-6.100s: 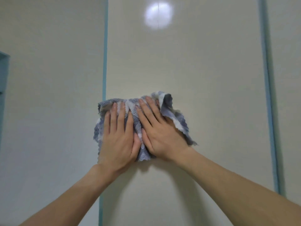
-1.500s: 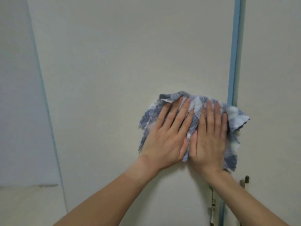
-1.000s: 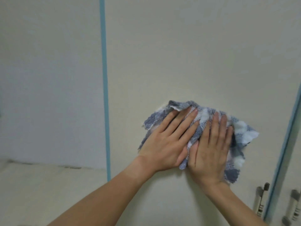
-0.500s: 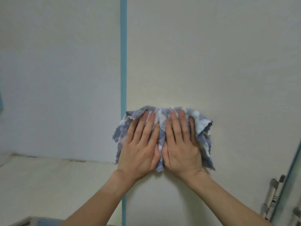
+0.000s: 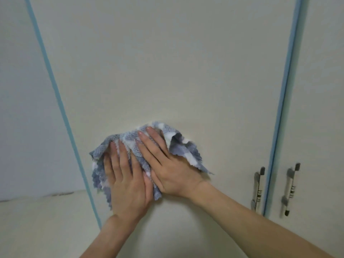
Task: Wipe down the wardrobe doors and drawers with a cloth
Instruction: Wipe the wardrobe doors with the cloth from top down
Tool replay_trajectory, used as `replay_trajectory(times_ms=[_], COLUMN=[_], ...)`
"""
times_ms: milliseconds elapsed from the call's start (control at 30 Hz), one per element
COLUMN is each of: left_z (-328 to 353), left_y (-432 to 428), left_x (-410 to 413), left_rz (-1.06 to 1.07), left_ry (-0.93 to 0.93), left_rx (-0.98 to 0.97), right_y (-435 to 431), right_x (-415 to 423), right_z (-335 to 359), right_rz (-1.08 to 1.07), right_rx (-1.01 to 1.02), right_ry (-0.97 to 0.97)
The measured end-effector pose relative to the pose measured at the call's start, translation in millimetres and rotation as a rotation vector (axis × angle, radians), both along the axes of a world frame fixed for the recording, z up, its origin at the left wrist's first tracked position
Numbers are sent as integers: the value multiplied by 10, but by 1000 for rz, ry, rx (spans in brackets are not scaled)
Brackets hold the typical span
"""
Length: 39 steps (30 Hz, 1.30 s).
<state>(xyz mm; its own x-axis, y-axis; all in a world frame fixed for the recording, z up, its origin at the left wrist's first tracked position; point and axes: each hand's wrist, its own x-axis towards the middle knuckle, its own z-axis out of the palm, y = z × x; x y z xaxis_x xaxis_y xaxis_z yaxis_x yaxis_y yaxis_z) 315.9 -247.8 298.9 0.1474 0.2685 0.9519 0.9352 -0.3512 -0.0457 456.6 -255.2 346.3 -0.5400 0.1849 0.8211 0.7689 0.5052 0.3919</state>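
A blue, grey and white checked cloth is spread flat against a cream wardrobe door. My left hand lies flat on the cloth's lower left part, fingers pointing up. My right hand presses the cloth's middle, fingers angled up and left, thumb side touching the left hand. Both palms pin the cloth to the door. Loose cloth edges stick out at the upper right and lower left.
Blue trim strips edge the door on both sides. Two metal handles sit on either side of the right strip. A pale wall and a cream surface lie to the left.
Hands and cloth have slid right, away from the left blue strip toward the door's middle. The right hand now slants left. The view has shifted, showing both handles.
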Motion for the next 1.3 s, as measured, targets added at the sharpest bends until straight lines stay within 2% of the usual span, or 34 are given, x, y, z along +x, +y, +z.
replay_trajectory(times_ms=[167,333,567,800,967,1200,1300], left_z=[90,248,487,693,851,888,813], left_y=[-29,-59,-118,-197,-193,-172,-132], left_x=[452,858,1214,1445,1474,1274,952], left_rz=[-14,-43,-129,-202,-282,-358,-328], left_ry=[90,185,437,521,614,605,544], left_rx=[0,29,57,72,72,65,68], right_y=[-76,-137,-148,-127,-31,-58,-38], right_x=[498,894,1202,1187,1124,865,610], right_z=[-9,-98,-290,-288,-300,-261,-286], right_rz=[-107,-204,-356,-379,-505,-535,-494], right_rx=[85,122,97,129,181,170,135], right_ry=[56,261,557,804,953,1037,949])
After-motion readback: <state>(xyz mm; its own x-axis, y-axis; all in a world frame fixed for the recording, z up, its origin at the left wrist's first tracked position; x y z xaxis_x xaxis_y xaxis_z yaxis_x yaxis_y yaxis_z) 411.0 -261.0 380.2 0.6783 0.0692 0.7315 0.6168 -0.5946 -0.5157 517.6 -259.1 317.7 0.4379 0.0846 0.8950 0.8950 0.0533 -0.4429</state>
